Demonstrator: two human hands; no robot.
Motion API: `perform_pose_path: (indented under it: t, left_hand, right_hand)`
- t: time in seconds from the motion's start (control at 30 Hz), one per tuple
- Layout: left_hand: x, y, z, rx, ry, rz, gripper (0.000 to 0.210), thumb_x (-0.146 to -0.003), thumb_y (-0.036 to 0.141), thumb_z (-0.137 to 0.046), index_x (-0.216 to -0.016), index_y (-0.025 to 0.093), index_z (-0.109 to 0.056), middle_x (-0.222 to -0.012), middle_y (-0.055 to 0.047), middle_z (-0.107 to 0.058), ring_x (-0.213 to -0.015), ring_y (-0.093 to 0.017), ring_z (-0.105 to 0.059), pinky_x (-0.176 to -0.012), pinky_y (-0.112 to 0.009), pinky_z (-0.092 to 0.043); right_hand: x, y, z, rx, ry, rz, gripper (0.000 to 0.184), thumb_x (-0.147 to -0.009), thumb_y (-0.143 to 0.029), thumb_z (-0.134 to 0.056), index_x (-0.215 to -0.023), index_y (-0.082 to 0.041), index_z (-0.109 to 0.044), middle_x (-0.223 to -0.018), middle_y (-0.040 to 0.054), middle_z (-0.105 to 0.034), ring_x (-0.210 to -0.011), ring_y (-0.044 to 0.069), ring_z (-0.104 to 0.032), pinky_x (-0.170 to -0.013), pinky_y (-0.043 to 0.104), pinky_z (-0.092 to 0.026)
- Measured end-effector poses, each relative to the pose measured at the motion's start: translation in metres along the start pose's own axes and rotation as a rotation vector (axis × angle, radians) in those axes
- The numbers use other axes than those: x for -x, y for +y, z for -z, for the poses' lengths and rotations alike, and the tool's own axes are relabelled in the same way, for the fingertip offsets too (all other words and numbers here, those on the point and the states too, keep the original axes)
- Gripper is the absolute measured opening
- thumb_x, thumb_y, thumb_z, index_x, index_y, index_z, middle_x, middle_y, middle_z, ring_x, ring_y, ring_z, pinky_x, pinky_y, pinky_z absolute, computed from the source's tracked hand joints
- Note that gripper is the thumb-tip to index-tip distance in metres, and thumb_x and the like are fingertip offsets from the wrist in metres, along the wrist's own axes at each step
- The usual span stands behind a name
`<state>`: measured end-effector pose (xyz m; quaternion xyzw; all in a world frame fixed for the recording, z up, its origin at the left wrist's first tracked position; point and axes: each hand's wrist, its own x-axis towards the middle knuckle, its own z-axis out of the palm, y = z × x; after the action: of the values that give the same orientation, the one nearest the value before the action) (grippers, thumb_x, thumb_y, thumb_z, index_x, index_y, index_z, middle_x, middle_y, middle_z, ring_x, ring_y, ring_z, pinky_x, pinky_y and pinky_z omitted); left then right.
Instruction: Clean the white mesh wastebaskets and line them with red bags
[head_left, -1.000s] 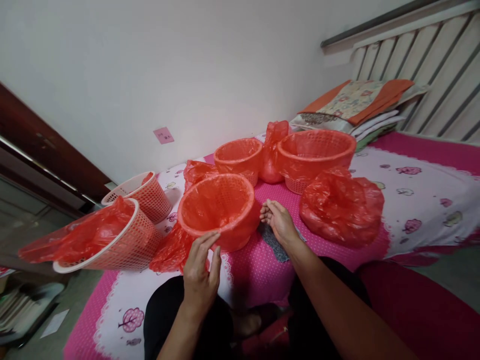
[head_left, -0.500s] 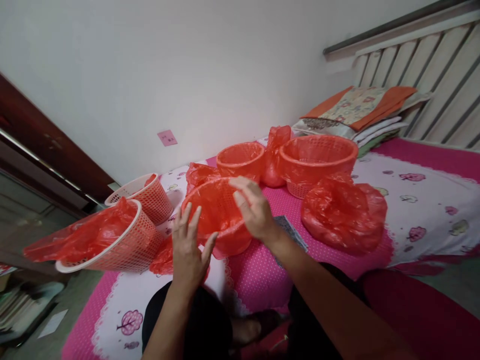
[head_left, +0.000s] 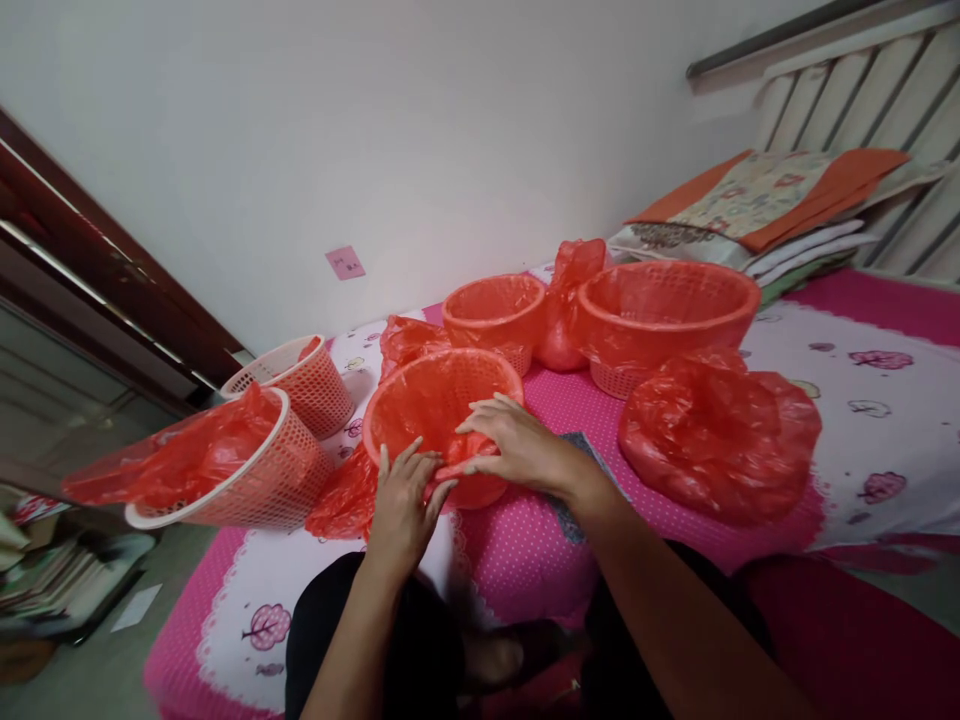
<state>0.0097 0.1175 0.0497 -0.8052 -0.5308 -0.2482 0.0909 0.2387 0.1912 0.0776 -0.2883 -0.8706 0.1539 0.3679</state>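
Observation:
A plastic basket (head_left: 442,380) lined with a red plastic bag (head_left: 412,410) stands in front of me, the bag folded out over its rim. At the near rim, my left hand (head_left: 409,495) has its fingers over the edge and its thumb outside, closed on the red bag. My right hand (head_left: 517,445) is on the same rim, right of the left hand, its fingers and thumb pinching the bag too. The near part of the rim is partly hidden behind both hands.
Two more lined baskets, a rear one (head_left: 495,300) and a right one (head_left: 667,295), stand behind. A puffed red bag (head_left: 720,440) lies at right. Pale baskets (head_left: 247,490) sit at left, one tilted with a red bag inside. Folded cloths (head_left: 787,200) are stacked by the radiator (head_left: 870,100).
Both hands were apart and open at the basket's sides. They have come together at its near rim and closed on the bag. The view has shifted slightly.

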Motion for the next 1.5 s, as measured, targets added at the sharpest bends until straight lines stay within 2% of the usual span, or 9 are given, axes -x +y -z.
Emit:
perform_pose_path:
  t: [0.1,0.2,0.4,0.6,0.8,1.03,1.23,1.4,1.5]
  left_hand:
    - [0.000,-0.001,-0.003,-0.001,-0.006,0.023,0.021,-0.098,0.016,-0.060,-0.113,0.024,-0.072,-0.117,-0.010,-0.080,-0.135,-0.035,-0.065,-0.128,-0.075,-0.021]
    - [-0.001,-0.001,-0.006,-0.018,-0.001,0.045,0.020,-0.097,0.014,-0.059,-0.109,0.024,-0.071,-0.113,-0.009,-0.080,-0.132,-0.034,-0.066,-0.128,-0.074,-0.020]
    - [-0.004,0.001,-0.005,-0.061,-0.040,0.052,0.014,-0.099,0.015,-0.058,-0.104,0.023,-0.068,-0.110,-0.008,-0.078,-0.129,-0.033,-0.066,-0.127,-0.073,-0.024]
    - [-0.004,-0.001,-0.007,-0.090,-0.028,0.047,0.016,-0.097,0.013,-0.057,-0.105,0.023,-0.067,-0.113,-0.009,-0.077,-0.126,-0.032,-0.066,-0.127,-0.070,-0.026]
    - [-0.004,-0.001,-0.011,-0.085,-0.010,0.040,0.014,-0.097,0.013,-0.059,-0.104,0.022,-0.066,-0.113,-0.009,-0.077,-0.123,-0.031,-0.067,-0.128,-0.070,-0.024]
    - [-0.003,-0.003,-0.012,-0.079,0.012,0.022,0.017,-0.096,0.013,-0.057,-0.108,0.023,-0.067,-0.114,-0.009,-0.077,-0.121,-0.031,-0.067,-0.127,-0.070,-0.024]
    - [-0.003,-0.002,-0.013,-0.075,0.015,0.030,0.018,-0.094,0.013,-0.058,-0.106,0.024,-0.067,-0.114,-0.009,-0.077,-0.121,-0.031,-0.067,-0.127,-0.069,-0.026]
    - [-0.003,-0.001,-0.013,-0.076,0.033,0.030,0.015,-0.095,0.015,-0.058,-0.103,0.024,-0.067,-0.110,-0.008,-0.076,-0.117,-0.031,-0.067,-0.126,-0.069,-0.027]
    - [-0.003,0.000,-0.013,-0.077,0.038,0.022,0.015,-0.096,0.015,-0.057,-0.104,0.023,-0.067,-0.110,-0.008,-0.076,-0.118,-0.031,-0.067,-0.126,-0.068,-0.027]
  right_hand:
    - [0.005,0.003,-0.001,0.035,-0.096,-0.022,0.020,-0.085,-0.024,-0.086,-0.103,-0.023,-0.078,-0.108,0.0060,-0.076,-0.113,0.028,-0.067,-0.120,0.057,-0.034]
    - [0.004,-0.003,-0.007,0.051,-0.184,-0.018,0.011,-0.088,-0.015,-0.079,-0.094,-0.024,-0.076,-0.095,0.0016,-0.075,-0.102,0.024,-0.068,-0.123,0.059,-0.028]
    - [0.003,-0.004,-0.008,0.117,-0.255,-0.044,0.013,-0.094,-0.011,-0.067,-0.087,-0.020,-0.072,-0.091,0.0015,-0.072,-0.094,0.019,-0.068,-0.125,0.055,-0.027]
    - [0.007,0.008,0.001,0.196,-0.206,-0.084,0.023,-0.092,-0.002,-0.061,-0.081,-0.020,-0.069,-0.085,0.0015,-0.072,-0.090,0.018,-0.066,-0.123,0.045,-0.032]
    - [0.009,0.023,0.008,0.178,-0.138,-0.087,0.028,-0.085,0.004,-0.057,-0.074,-0.021,-0.062,-0.083,0.0027,-0.070,-0.088,0.019,-0.060,-0.097,0.034,-0.045]
    - [0.016,0.044,0.010,0.136,-0.026,-0.115,0.032,-0.079,0.005,-0.056,-0.093,-0.021,-0.069,-0.102,0.0069,-0.071,-0.103,0.022,-0.063,-0.098,0.037,-0.050]
    - [0.024,0.052,0.029,0.084,0.128,-0.150,0.061,-0.078,0.005,-0.050,-0.128,-0.024,-0.069,-0.130,0.0092,-0.071,-0.127,0.025,-0.064,-0.114,0.046,-0.049]
    - [0.031,0.054,0.047,0.029,0.196,-0.309,0.030,-0.092,-0.014,-0.060,-0.119,-0.022,-0.072,-0.120,0.0096,-0.075,-0.111,0.026,-0.071,-0.104,0.042,-0.054]
    - [0.036,0.069,0.043,0.004,0.136,-0.457,0.022,-0.088,-0.018,-0.070,-0.110,-0.022,-0.074,-0.116,0.0103,-0.077,-0.103,0.026,-0.073,-0.095,0.040,-0.056]
